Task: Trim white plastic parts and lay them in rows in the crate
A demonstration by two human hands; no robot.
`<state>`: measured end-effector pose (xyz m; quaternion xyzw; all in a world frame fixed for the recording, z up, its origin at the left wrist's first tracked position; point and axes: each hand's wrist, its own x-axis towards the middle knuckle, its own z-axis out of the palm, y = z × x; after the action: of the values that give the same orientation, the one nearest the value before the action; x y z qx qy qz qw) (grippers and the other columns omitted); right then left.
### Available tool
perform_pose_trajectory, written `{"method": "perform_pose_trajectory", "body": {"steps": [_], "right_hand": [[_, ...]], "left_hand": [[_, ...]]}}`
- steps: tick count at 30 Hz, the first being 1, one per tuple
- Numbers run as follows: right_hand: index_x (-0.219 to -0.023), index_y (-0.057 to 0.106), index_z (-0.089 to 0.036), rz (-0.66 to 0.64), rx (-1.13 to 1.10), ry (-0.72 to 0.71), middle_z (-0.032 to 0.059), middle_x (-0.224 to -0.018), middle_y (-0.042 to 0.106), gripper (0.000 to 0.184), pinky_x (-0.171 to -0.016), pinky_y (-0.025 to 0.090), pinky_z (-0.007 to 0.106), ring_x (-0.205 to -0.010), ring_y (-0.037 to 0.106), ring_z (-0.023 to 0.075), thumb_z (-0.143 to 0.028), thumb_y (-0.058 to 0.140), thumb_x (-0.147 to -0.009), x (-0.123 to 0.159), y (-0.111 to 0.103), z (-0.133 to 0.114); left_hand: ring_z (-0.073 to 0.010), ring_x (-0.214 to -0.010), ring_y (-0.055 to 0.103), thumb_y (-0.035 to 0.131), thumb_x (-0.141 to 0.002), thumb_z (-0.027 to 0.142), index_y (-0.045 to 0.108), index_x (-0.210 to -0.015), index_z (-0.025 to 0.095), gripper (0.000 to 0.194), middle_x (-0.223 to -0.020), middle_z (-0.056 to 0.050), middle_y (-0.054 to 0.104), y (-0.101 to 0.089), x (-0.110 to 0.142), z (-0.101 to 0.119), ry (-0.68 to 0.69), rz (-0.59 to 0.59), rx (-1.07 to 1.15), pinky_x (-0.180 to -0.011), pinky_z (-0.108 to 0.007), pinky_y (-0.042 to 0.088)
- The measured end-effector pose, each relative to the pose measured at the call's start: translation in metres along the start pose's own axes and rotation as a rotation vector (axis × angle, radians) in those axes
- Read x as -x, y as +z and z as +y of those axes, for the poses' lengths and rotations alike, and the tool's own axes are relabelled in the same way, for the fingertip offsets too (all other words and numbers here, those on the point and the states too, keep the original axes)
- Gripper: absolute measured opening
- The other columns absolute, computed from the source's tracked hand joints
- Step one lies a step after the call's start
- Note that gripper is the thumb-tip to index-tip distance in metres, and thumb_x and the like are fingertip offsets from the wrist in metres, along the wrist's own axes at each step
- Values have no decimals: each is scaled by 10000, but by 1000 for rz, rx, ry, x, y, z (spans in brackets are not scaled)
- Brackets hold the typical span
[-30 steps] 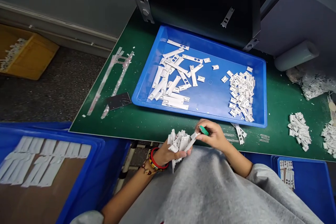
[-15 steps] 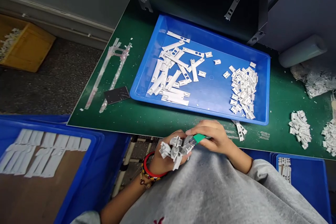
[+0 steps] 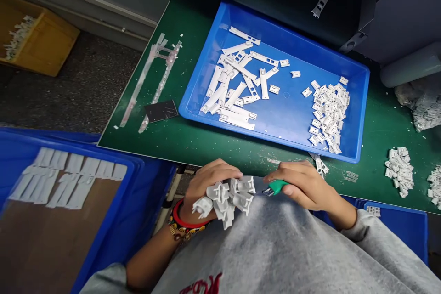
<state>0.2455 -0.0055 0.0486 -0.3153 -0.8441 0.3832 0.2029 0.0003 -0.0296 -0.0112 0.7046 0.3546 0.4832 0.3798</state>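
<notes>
My left hand (image 3: 206, 183) is closed around a bunch of white plastic parts (image 3: 223, 200), their clip-like ends fanned out in front of my grey sweatshirt. To its right, my right hand (image 3: 303, 183) grips a small tool with a green handle (image 3: 277, 187) and a dark metal tip pointing left. A short gap separates the tip from the parts. Just beyond both hands, a blue tray (image 3: 275, 134) holds long white plastic strips (image 3: 237, 80) on its left and a heap of small white clips (image 3: 329, 115) on its right.
The green table (image 3: 148, 140) carries a dark flat plate (image 3: 161, 111) and another heap of small white pieces (image 3: 399, 170). A blue bin (image 3: 129, 174) with strips laid in rows is at lower left. A yellow bin (image 3: 58, 50) stands on the floor.
My hands have moved apart, so the green-handled tool no longer sits against the white parts. More of the bunch now shows in my left hand. The camera view has shifted slightly.
</notes>
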Motion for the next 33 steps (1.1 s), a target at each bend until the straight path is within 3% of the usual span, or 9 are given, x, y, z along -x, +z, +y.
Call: {"method": "perform_pose_trajectory", "body": {"steps": [5, 13, 22, 28, 33], "right_hand": [[-1115, 586, -173, -11, 108, -45, 19, -791, 619, 414, -571, 416, 236, -670, 578, 120, -373, 229, -1049, -7, -2, -8], [-1086, 592, -176, -19, 118, -32, 10, -755, 603, 409, -555, 404, 236, -637, 561, 114, -370, 234, -1050, -10, -6, -13], [-1103, 604, -176, -77, 138, -54, 16, -790, 639, 413, -558, 411, 232, -664, 589, 107, -388, 255, -1050, -12, -13, -12], [-1170, 623, -174, 153, 415, -55, 21, -723, 599, 348, -545, 399, 265, -631, 542, 135, -395, 402, -1016, -9, -4, -11], [-1213, 633, -211, 298, 532, 39, 9, -713, 573, 287, -548, 385, 249, -617, 520, 125, -322, 489, -991, -11, 6, -5]], "left_hand": [[-192, -710, 673, 538, -922, 346, 629, -1082, 219, 223, -850, -64, 734, -6, -1, 3, 45, -17, -60, -650, -305, 525], [-228, -724, 687, 545, -894, 440, 659, -1083, 260, 285, -790, -63, 740, -9, 20, -6, -50, -11, -95, -686, -335, 542], [-221, -712, 686, 542, -907, 445, 682, -1005, 250, 259, -786, -66, 738, -10, 5, 12, -134, -36, -4, -687, -335, 545], [-183, -686, 658, 692, -799, 213, 646, -994, 224, 201, -806, -25, 713, -8, 2, 16, -47, 13, -38, -641, -294, 531], [-168, -674, 652, 655, -835, 207, 631, -1003, 206, 170, -795, -24, 701, -8, 1, 10, -8, 14, -38, -613, -277, 528]]}}
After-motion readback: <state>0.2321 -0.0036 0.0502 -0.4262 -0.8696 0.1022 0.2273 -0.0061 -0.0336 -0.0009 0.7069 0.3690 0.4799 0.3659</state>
